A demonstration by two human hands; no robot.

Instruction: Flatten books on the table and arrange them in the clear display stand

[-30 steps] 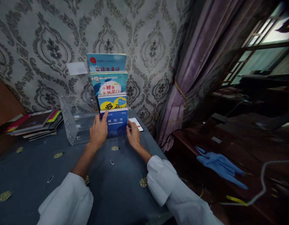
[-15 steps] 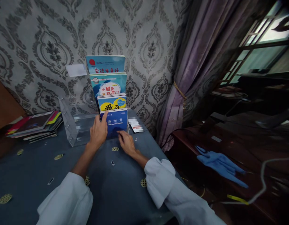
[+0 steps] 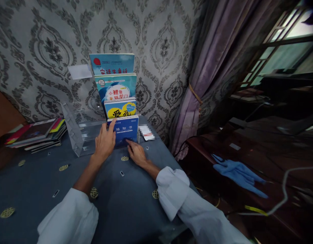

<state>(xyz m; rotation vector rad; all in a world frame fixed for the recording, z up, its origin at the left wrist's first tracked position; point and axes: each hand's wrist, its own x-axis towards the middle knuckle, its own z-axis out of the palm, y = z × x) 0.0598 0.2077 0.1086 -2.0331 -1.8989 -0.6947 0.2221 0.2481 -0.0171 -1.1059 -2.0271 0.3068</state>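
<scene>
A dark blue booklet [image 3: 127, 130] marked 2022 stands upright at the front of a clear tiered rack [image 3: 81, 135]. Behind it, in rising steps, are a yellow and blue book [image 3: 120, 107], a teal book [image 3: 117, 88] and a light blue book [image 3: 113, 62]. My left hand [image 3: 105, 140] is at the booklet's left edge, its index finger against the upper left of the cover, fingers partly spread. Low on the booklet's front, my right hand [image 3: 136, 153] touches the cover with a fingertip, the other fingers curled. Neither hand is wrapped round anything.
Left of the rack lies a stack of magazines [image 3: 37, 134] on the dark tablecloth [image 3: 115, 210]. A white card [image 3: 146, 133] is right of the rack. Patterned wall and purple curtain [image 3: 194, 84] stand behind. Blue gloves [image 3: 239, 173] and a pale cable [image 3: 285, 189] lie on a dark red surface.
The view has shifted slightly, so the rack and books appear a little higher and further left. Both hands stay at the blue booklet, with hardly any change in pose.
</scene>
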